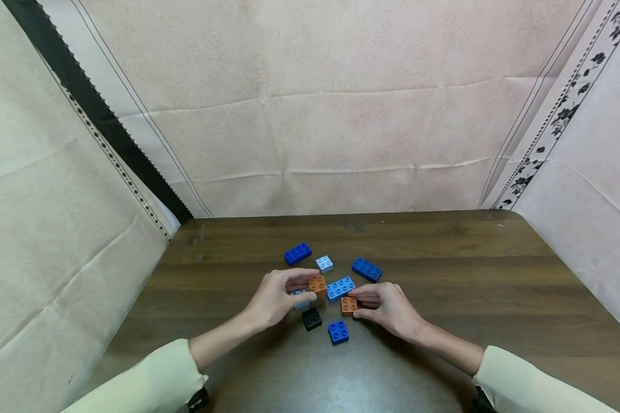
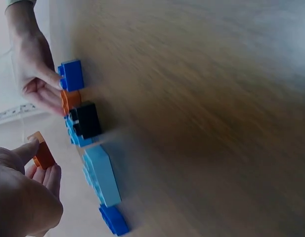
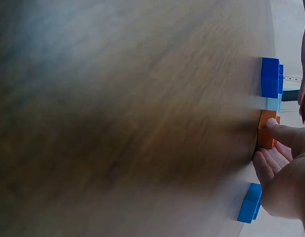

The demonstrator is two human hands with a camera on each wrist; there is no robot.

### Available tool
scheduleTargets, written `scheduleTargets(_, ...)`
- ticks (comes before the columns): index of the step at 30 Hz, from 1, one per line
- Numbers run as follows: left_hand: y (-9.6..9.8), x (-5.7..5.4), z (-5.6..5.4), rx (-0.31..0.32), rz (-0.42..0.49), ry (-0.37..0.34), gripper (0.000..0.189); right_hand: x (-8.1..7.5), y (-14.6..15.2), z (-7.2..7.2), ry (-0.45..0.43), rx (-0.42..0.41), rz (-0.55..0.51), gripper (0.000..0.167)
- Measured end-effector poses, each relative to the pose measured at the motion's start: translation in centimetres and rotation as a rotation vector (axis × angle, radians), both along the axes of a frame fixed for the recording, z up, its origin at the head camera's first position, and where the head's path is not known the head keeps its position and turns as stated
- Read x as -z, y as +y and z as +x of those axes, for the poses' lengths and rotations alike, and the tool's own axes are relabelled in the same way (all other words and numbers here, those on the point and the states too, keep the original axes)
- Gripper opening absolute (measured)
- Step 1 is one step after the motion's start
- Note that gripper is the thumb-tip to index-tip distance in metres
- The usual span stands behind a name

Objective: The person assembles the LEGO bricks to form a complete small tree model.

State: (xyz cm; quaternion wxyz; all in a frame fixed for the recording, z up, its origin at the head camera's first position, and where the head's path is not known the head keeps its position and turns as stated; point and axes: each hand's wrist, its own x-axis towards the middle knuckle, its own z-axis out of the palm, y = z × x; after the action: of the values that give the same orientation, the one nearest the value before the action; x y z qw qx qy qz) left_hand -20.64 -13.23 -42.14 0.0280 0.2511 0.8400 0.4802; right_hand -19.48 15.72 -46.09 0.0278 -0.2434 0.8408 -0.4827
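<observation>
My left hand (image 1: 275,296) pinches an orange toy brick (image 1: 317,285) between thumb and fingers. The left wrist view shows this orange brick (image 2: 42,152) raised off the table. With thumb and fingers, my right hand (image 1: 390,310) grips a second orange brick (image 1: 348,306), which sits on the tabletop in the right wrist view. Between the hands lies a long light blue brick (image 1: 340,289). Another light blue brick (image 1: 301,303) is partly hidden under my left hand. A black brick (image 1: 312,319) and a blue brick (image 1: 338,332) lie nearer to me.
Behind the hands lie a blue brick (image 1: 297,254), a small pale blue brick (image 1: 324,264) and another blue brick (image 1: 367,269). The wooden table (image 1: 227,246) ends at a pale cloth (image 1: 310,132) hanging at the back and sides.
</observation>
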Motion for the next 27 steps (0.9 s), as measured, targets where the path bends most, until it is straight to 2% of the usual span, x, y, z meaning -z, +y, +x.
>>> scheduleTargets(7,2.1,0.8,-0.7,0.094,0.002,-0.039,0.043,0.1,-0.1,-0.1,-0.022,-0.004,-0.019,0.036)
scheduleTargets(13,3.4,1.3,-0.9,0.144,-0.003,-0.059,0.039,0.2,-0.3,-0.1,-0.027,-0.001,-0.038,0.038)
scheduleTargets(20,4.3,1.8,-1.0,0.167,-0.050,-0.074,0.038,0.2,-0.4,-0.2,-0.033,0.009,-0.041,0.039)
scheduleTargets(27,4.6,2.2,-1.0,0.176,-0.078,-0.048,0.038,0.3,-0.6,-0.2,-0.026,0.020,-0.035,0.039)
